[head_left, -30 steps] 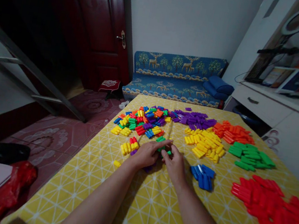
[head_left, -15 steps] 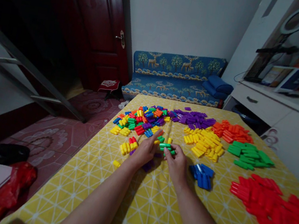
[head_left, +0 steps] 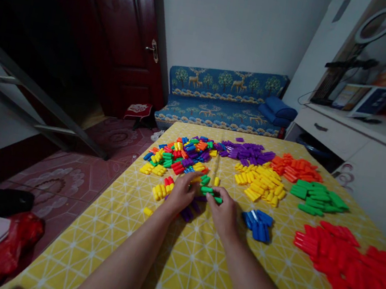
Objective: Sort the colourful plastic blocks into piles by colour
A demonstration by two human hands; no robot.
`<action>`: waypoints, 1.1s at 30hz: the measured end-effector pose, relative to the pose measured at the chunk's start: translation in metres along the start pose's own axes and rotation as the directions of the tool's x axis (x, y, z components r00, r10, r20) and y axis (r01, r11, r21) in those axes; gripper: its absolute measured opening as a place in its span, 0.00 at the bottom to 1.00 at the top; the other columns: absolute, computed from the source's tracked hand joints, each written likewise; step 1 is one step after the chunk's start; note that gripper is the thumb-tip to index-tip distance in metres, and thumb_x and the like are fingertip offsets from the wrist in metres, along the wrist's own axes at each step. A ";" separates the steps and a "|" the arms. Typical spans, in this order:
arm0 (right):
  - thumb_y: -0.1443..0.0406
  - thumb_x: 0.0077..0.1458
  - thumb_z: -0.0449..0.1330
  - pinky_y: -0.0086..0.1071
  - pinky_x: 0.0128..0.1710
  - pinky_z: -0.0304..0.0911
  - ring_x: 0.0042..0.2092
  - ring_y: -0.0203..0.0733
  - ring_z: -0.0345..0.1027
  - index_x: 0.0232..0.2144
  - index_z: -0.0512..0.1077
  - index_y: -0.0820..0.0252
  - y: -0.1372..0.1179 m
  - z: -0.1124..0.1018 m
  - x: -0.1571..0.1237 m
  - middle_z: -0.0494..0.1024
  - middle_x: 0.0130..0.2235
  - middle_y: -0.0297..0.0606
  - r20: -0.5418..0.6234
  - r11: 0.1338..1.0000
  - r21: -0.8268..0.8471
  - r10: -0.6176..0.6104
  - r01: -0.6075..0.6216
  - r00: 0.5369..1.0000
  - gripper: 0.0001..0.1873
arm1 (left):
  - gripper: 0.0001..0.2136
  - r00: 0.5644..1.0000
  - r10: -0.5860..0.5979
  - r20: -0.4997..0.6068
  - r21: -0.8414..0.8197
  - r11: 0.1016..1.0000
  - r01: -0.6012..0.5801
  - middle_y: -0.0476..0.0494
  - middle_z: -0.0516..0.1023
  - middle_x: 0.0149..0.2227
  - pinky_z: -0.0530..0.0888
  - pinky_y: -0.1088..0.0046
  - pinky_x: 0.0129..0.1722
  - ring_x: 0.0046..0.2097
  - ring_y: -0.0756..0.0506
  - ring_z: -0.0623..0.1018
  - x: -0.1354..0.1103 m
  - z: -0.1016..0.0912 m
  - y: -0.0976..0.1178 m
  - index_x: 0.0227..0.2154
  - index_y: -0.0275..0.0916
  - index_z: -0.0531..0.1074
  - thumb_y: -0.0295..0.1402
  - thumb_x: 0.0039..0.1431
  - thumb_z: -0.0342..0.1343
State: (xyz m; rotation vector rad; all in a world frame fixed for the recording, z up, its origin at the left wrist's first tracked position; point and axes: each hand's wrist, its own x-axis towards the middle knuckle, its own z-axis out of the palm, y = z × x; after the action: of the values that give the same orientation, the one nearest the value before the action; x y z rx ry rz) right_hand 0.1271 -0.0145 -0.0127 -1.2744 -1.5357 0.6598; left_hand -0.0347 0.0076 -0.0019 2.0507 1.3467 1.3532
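Small bullet-shaped plastic building blocks lie all over the yellow patterned tablecloth (head_left: 191, 266). My right hand (head_left: 223, 212) pinches green blocks (head_left: 211, 194) between thumb and fingers, just above the cloth. To its left, my left hand (head_left: 182, 192) has curled fingers at the near edge of the mixed-colour pile (head_left: 180, 154). A yellow block (head_left: 196, 179) shows at its fingertips; whether it is gripped is unclear. Purple blocks (head_left: 187, 212) lie partly hidden beside the left hand. Yellow blocks (head_left: 161, 191) sit left of it, with red ones behind.
Sorted piles are purple (head_left: 246, 152), yellow (head_left: 260, 182), orange (head_left: 296, 168), green (head_left: 318, 198), blue (head_left: 257, 224) and red (head_left: 346, 261). A patterned blue sofa (head_left: 217, 107) stands beyond the table. A white cabinet (head_left: 347, 144) is at right, a metal ladder (head_left: 46, 97) at left.
My left hand's extended index finger has curled in, and the hand has drawn slightly toward me. My right hand keeps the green blocks, now tilted more. The view has shifted slightly.
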 end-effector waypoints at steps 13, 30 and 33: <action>0.59 0.57 0.58 0.33 0.35 0.70 0.35 0.42 0.74 0.38 0.72 0.57 -0.003 0.000 -0.004 0.80 0.35 0.39 -0.080 0.993 0.085 -0.079 0.085 0.994 0.10 | 0.11 0.998 -0.049 -0.047 -0.156 0.987 0.041 0.39 0.79 0.43 0.77 0.68 0.43 0.44 0.43 0.80 0.000 0.006 -0.005 0.44 0.38 0.71 0.27 0.59 0.54; 0.63 0.38 0.65 0.30 0.32 0.69 0.31 0.35 0.72 0.34 0.71 0.62 0.026 -0.098 0.063 0.76 0.31 0.33 -0.602 0.812 0.568 0.300 0.133 0.740 0.17 | 0.10 0.999 -0.033 -0.018 -0.078 0.996 0.031 0.45 0.81 0.33 0.76 0.73 0.32 0.32 0.47 0.79 0.001 0.003 -0.005 0.41 0.38 0.76 0.28 0.55 0.58; 0.64 0.34 0.65 0.32 0.35 0.69 0.31 0.34 0.69 0.32 0.68 0.61 0.061 -0.124 0.073 0.73 0.30 0.29 -0.670 0.812 0.567 0.358 0.137 0.650 0.18 | 0.11 0.999 -0.026 -0.019 -0.072 0.997 0.025 0.46 0.80 0.30 0.75 0.74 0.30 0.30 0.48 0.78 0.001 0.003 -0.008 0.42 0.37 0.76 0.29 0.56 0.58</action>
State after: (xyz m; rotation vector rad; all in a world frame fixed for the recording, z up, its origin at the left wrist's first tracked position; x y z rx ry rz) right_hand 0.2684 0.0498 0.0041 -0.9675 -0.4726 0.5055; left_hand -0.0358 0.0130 -0.0085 1.9722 1.3087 1.3936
